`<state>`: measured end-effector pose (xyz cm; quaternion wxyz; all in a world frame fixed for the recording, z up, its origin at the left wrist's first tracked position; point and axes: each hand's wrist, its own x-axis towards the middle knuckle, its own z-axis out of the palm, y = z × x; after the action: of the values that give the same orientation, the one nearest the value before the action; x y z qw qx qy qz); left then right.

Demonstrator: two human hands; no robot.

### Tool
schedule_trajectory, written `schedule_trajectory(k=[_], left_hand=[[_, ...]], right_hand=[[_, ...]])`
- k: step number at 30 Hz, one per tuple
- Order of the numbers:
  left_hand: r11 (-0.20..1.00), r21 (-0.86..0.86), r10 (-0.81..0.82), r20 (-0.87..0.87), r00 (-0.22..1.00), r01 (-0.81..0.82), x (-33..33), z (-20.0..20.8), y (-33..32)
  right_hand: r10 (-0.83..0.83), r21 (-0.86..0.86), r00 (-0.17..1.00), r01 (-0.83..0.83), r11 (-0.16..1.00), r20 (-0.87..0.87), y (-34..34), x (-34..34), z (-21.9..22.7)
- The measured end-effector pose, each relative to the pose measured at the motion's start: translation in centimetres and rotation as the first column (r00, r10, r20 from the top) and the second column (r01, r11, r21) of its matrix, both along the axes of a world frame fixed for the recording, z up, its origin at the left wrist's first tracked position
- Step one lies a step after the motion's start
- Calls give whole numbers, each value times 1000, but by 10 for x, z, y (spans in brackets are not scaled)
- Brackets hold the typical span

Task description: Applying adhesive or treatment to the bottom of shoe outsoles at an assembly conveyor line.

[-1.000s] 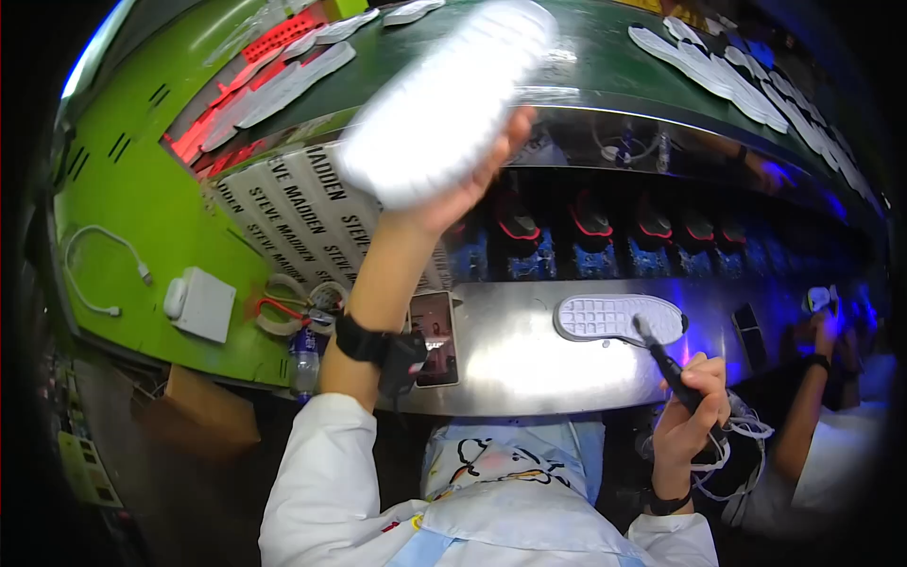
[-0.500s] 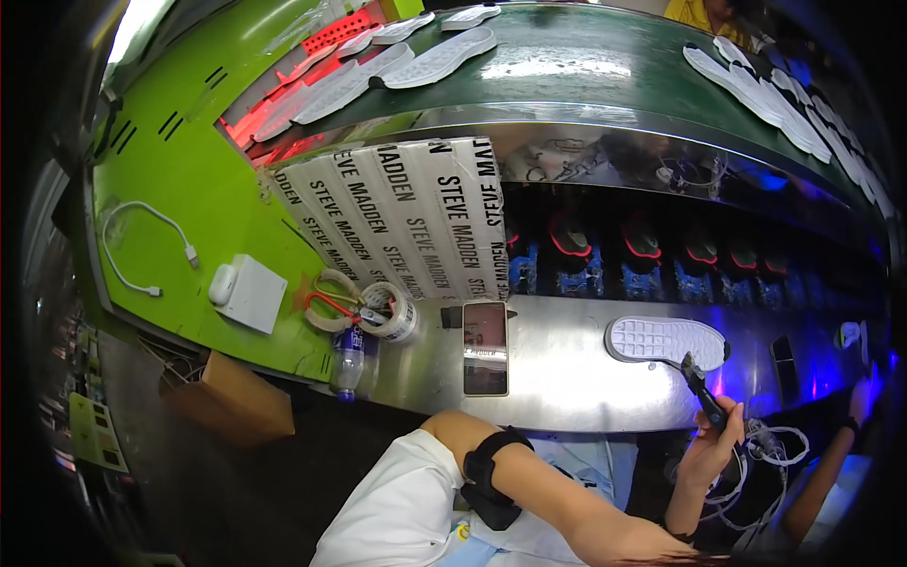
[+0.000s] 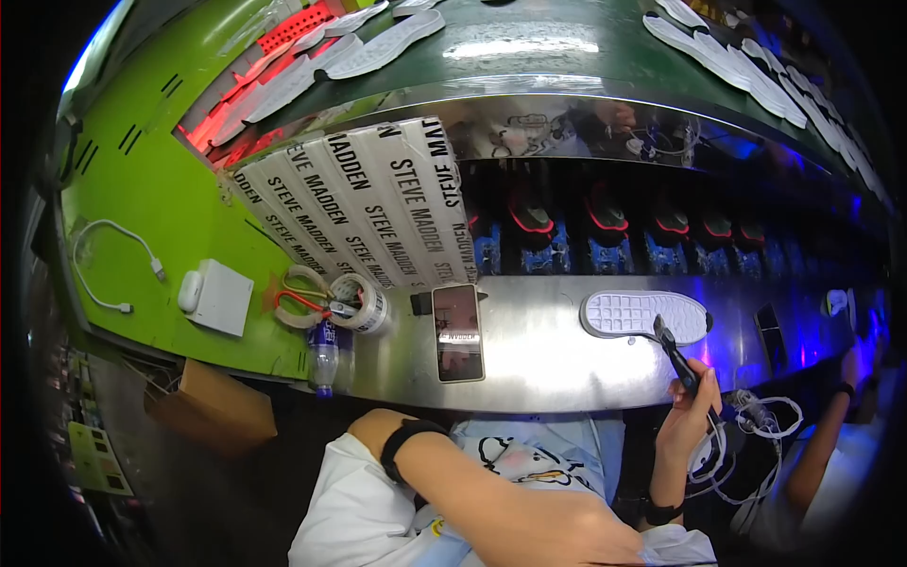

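Note:
A white shoe sole (image 3: 633, 313) with a gridded inner face lies flat on the metal bench. My right hand (image 3: 690, 416) is closed around a black-handled tool (image 3: 682, 369) that looks like a small brush. Its pale tip is at the sole's near edge, right of the middle; whether it touches cannot be told. My left forearm, with a black strap near the elbow, crosses low in front of my body toward the right. The left hand itself is out of sight.
A phone (image 3: 458, 333) lies on the metal bench (image 3: 539, 378), left of the sole. Beyond stand a printed cardboard panel (image 3: 378, 203), tape rolls (image 3: 364, 304) and a bottle (image 3: 323, 359). White soles ride on a green belt (image 3: 529, 61). Another person's arm (image 3: 822, 454) shows at right.
The whole view has shifted, so the bench and its things sit farther left and higher. The tool's tip stays by the sole's near edge, and my right hand keeps its grip.

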<state>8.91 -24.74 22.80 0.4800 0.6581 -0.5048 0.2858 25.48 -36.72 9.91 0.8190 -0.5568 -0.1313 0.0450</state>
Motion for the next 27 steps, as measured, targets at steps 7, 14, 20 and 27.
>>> schedule_trajectory(k=[7,14,20,27], left_hand=[[708,-24,642,437,629,-706,-9,13,49],[-5,45,941,338,10,-999,100,111,213],[-309,-78,772,561,-298,-948,145,119,317],[-456,575,890,315,-331,-680,154,87,322]], right_hand=[[-42,-163,999,45,986,20,18,6,-33],[42,-315,999,-33,949,23,22,21,-84],[41,-343,980,28,939,193,38,19,-107],[27,-366,943,102,925,331,38,19,-110]])
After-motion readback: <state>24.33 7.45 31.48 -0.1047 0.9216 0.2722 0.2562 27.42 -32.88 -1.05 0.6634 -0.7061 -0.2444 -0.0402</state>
